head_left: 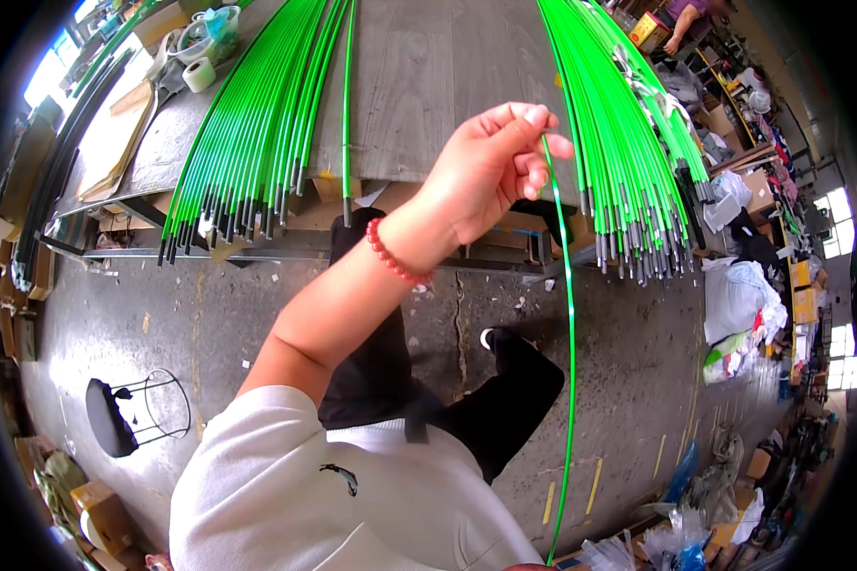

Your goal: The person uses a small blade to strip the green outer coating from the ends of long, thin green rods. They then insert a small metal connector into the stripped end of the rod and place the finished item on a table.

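My left hand (500, 162), wearing a red bead bracelet, is raised in front of me with thumb and fingers pinched on a thin green rod (570, 314). From my fingertips the rod runs down, slightly bowed, past my right side to the lower edge, where its end is out of sight. My right hand does not show. Beyond my left hand, on the right of the table, lies a thick bundle of green rods (605, 143) with dark tips. Another row of such rods (267, 105) lies fanned out at the left. One single green rod (348, 86) lies apart from that row.
The grey table (419, 86) ends just ahead of my legs; the rods' dark tips overhang its front edge. A black round stool (114, 419) lies tipped over at the left. Bags and boxes (738, 300) crowd the right side. Another person (687, 21) is at the far right.
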A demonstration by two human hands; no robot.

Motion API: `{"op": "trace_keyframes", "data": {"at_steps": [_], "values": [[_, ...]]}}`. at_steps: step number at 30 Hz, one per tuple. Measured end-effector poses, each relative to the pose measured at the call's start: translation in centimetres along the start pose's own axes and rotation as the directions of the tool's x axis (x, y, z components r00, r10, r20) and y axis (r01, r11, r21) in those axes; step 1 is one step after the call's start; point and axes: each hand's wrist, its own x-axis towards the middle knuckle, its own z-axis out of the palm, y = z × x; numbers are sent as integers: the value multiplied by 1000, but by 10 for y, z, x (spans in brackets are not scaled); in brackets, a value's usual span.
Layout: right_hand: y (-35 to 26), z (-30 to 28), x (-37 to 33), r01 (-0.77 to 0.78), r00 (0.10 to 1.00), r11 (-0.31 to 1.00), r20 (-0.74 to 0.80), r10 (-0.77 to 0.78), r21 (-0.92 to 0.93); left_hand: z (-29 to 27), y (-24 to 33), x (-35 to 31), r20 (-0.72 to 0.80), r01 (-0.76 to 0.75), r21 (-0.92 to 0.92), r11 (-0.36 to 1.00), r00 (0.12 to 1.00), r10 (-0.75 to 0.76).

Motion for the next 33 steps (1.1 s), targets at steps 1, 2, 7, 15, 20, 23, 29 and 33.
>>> {"op": "trace_keyframes", "data": {"at_steps": [1, 2, 7, 15, 20, 23, 29, 33], "values": [[0, -4, -2, 0, 1000, 1000, -2, 0, -1, 1, 3, -2, 6, -2, 14, 1000, 1000, 2], [2, -6, -2, -2, 1000, 1000, -1, 2, 0, -2, 4, -2, 20, -13, 19, 1000, 1000, 13], [6, -14, -6, -11, 1000, 1000, -9, 11, 4, 4, 3, -8, -23, 11, -1, 1000, 1000, -11], [10, -25, -10, -24, 999, 1000, -23, 24, 11, 2, 3, -2, 7, -77, 57, 995, 997, 77], [13, -30, -11, -32, 999, 999, -34, 33, 16, -7, 1, 1, 18, -35, -253, 967, 999, 41], [13, -34, -12, -39, 998, 999, -38, 40, 19, -9, -13, -3, 60, 28, -446, 894, 998, -1], [14, -41, -13, -41, 998, 999, -45, 42, 25, 13, -35, -23, 17, 92, -587, 804, 995, -101], [15, -45, -11, -50, 998, 998, -48, 51, 31, 20, -50, -32, 37, 169, -577, 799, 983, -181]]}}
